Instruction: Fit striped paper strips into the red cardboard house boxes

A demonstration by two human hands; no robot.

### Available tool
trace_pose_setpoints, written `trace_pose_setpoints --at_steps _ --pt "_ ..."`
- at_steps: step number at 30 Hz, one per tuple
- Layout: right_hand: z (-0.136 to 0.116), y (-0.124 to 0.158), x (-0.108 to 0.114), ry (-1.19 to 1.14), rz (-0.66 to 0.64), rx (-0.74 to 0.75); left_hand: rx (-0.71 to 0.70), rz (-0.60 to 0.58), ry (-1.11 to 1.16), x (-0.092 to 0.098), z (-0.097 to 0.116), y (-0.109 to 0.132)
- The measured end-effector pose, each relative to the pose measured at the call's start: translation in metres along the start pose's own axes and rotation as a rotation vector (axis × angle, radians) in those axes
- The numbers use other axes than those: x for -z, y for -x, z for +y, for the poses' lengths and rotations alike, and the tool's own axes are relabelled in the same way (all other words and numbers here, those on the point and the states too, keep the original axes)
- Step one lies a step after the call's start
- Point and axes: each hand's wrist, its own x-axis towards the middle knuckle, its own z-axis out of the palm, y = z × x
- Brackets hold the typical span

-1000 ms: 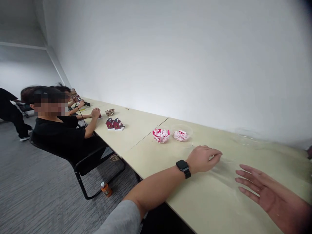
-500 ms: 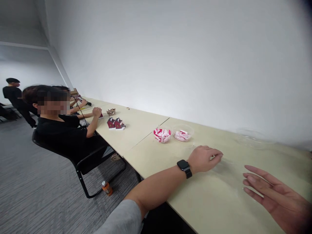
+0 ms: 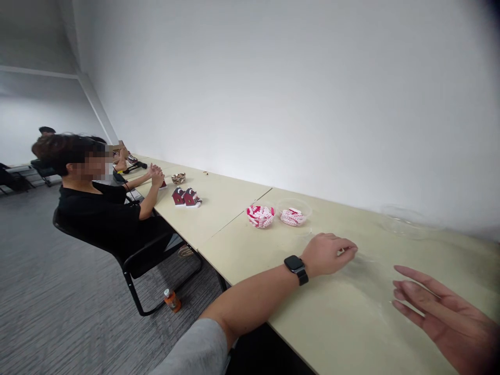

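My left hand (image 3: 328,253), with a black watch (image 3: 296,264) on the wrist, rests over the table with its fingers curled and thumb and forefinger together. What they hold, if anything, I cannot make out. My right hand (image 3: 437,307) is at the lower right, its fingers stretched out and partly apart, pointing toward the left hand. Faint see-through edges and a small glint show between the two hands; their kind is unclear. Beyond the left hand, a clear bowl of red-and-white pieces (image 3: 260,216) stands beside a clear tub of white pieces with red marks (image 3: 292,217).
A clear plastic container (image 3: 410,221) lies near the wall. Two small dark-red model houses (image 3: 186,197) and a bowl of brownish pieces (image 3: 178,178) stand farther left. A seated person (image 3: 89,198) works there. An orange bottle (image 3: 172,301) stands on the floor.
My right hand has shifted very slightly right; my left hand stays put. The seated person's hands have risen a little, and the standing person behind is now mostly hidden.
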Motion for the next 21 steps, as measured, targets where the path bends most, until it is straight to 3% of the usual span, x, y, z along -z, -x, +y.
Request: trace_pose_setpoints --at_steps 21 --pt "-0.0024 0.0037 -0.0021 0.004 -0.001 -0.002 0.024 -0.017 -0.006 -0.0004 0.0002 -0.0004"
